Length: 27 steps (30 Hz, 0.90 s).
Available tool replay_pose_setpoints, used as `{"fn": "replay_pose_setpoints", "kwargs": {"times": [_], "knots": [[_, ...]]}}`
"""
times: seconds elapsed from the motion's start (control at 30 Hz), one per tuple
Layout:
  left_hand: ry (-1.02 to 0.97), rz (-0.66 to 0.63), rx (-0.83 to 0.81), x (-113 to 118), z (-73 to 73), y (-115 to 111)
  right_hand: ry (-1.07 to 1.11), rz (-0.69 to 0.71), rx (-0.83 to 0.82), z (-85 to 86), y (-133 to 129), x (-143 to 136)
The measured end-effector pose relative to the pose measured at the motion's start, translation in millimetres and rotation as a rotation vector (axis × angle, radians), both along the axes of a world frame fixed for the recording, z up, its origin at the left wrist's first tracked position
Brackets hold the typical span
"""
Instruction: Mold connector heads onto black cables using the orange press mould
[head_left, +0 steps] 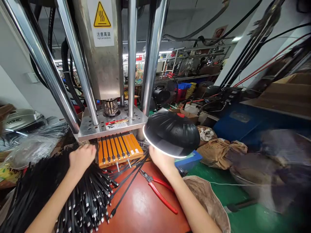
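My left hand (82,157) is closed beside the left end of an orange mould (121,150); whatever its fingers grip, if anything, is hidden. Several flat black cables lie side by side in the mould's slots, their plugs at the front edge. Right of the mould, my right hand (160,160) reaches under a black lamp shade (172,133), which covers its fingers. Above the mould is the metal plate (114,124) of a press with a high-temperature label. A large heap of black cables (82,197) with metal-tipped plugs lies under and around my left forearm.
Red-handled pliers (160,191) lie on the reddish-brown tabletop (138,210), with a few loose cables near them. Steel columns (153,55) flank the press. A brown sack (206,197) stands at the table's right side. Farther right are wrapped bundles (216,153) on the green floor.
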State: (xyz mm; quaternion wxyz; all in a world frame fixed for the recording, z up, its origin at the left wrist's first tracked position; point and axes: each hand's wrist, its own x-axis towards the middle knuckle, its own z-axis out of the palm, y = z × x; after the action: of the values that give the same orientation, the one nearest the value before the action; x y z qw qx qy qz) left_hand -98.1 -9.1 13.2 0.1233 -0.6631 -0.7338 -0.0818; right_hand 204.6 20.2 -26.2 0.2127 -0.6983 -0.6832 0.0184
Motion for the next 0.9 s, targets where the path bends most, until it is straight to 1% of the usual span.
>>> {"fn": "replay_pose_setpoints", "kwargs": {"times": [0.07, 0.13, 0.17, 0.2, 0.3, 0.4, 0.5, 0.57, 0.67, 0.73, 0.8, 0.83, 0.9], "knots": [[0.005, 0.158, -0.056, -36, -9.5, -15, 0.014, -0.031, -0.121, -15.8, -11, 8], [-0.060, 0.325, -0.184, -64, -22.4, -19, 0.032, -0.046, -0.228, -31.0, -15, 5], [-0.103, 0.376, -0.242, -76, -29.3, -18, 0.041, -0.049, -0.265, -37.4, -15, 0], [-0.144, 0.400, -0.284, -85, -36.2, -16, 0.051, -0.051, -0.290, -42.8, -13, -5], [-0.206, 0.364, -0.301, -104, -52.6, -12, 0.089, -0.058, -0.312, -53.1, -7, -16], [-0.261, 0.303, -0.294, -119, -59.5, -14, 0.162, -0.061, -0.275, -57.5, -8, -14], [-0.306, 0.268, -0.242, -127, -57.6, -21, 0.254, -0.051, -0.147, -56.6, -15, -7], [-0.353, 0.281, -0.126, -126, -52.5, -27, 0.314, -0.021, -0.025, -52.3, -21, -4], [-0.468, 0.298, 0.059, -117, -42.1, -37, 0.400, 0.082, 0.124, -40.7, -30, -5], [-0.460, 0.351, 0.127, -109, -34.6, -43, 0.475, 0.197, 0.201, -30.4, -39, -8], [-0.368, 0.369, 0.224, -101, -26.6, -50, 0.568, 0.348, 0.297, -18.4, -52, -13], [-0.323, 0.335, 0.291, -96, -22.0, -54, 0.595, 0.428, 0.354, -11.5, -59, -17], [-0.273, 0.212, 0.427, -85, -11.0, -62, 0.579, 0.567, 0.468, 4.6, -75, -27]]}}
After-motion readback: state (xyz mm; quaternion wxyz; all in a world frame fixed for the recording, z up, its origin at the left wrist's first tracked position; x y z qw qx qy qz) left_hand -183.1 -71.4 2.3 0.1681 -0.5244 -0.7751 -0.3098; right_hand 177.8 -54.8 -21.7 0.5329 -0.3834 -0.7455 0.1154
